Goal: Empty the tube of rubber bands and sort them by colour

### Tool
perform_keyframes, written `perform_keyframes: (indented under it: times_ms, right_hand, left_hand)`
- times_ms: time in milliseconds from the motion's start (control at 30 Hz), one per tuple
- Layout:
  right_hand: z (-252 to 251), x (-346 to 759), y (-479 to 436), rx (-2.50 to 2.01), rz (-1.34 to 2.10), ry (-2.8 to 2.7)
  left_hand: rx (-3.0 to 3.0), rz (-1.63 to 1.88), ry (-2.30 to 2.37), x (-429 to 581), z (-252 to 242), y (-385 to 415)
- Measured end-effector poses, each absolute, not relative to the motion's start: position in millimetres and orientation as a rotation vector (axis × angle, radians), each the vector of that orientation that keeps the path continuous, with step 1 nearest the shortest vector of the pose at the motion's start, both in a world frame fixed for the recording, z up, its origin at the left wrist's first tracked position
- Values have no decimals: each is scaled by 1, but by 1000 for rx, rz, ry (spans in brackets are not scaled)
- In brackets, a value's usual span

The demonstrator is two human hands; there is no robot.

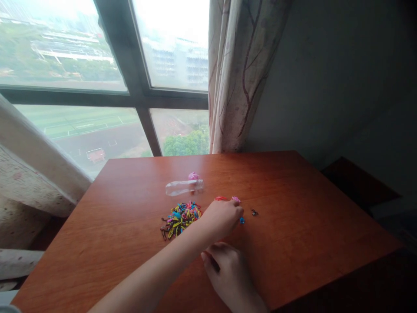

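My left hand point(226, 217) reaches across to the right over the table, its fingers bent down beside a small pink piece point(236, 199) and a blue piece point(241, 221); what its fingertips hold, if anything, is hidden. Nearer to me, my right hand point(228, 265) has its thumb and index finger curled towards each other under my left wrist, their tips partly covered. A mixed pile of small colourful bands point(179, 221) lies left of my left hand. Red bands point(220, 198) show just behind that hand. To the right rests a small dark piece point(254, 212).
A clear bottle point(184, 187) lies on its side behind the pile, with a pink item point(193, 175) behind its neck end. The wooden table point(293, 217) stands against a window and curtains point(241, 78).
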State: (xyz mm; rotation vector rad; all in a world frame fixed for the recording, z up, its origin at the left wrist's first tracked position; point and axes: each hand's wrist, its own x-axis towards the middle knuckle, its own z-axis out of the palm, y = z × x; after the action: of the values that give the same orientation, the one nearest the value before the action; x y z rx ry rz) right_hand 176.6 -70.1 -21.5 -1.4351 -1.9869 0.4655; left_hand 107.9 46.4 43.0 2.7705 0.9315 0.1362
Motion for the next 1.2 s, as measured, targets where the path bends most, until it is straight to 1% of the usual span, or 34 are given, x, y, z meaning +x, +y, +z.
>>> perform_keyframes:
  times_ms: [200,367,700,933,1067,1200]
  right_hand:
    - [-26,177,-71,-1437,461,-1979]
    - [-26,177,-71,-1436,488,-1975]
    - [-21,177,-69,-1404,569,-1925]
    - [-20,175,-68,-1496,533,-1916]
    - [-19,171,-64,-1600,479,-1966]
    - [-18,168,-59,-1604,457,-1981]
  left_hand:
    - [2776,110,906,111,38,47]
    - [2755,132,970,104,44,46]
    - [2626,151,1301,24,54,20]
    - [2410,423,1449,-33,32,-20]
    - [2296,556,1484,-50,15,-37]
    - [2226,632,1517,-56,1,-47]
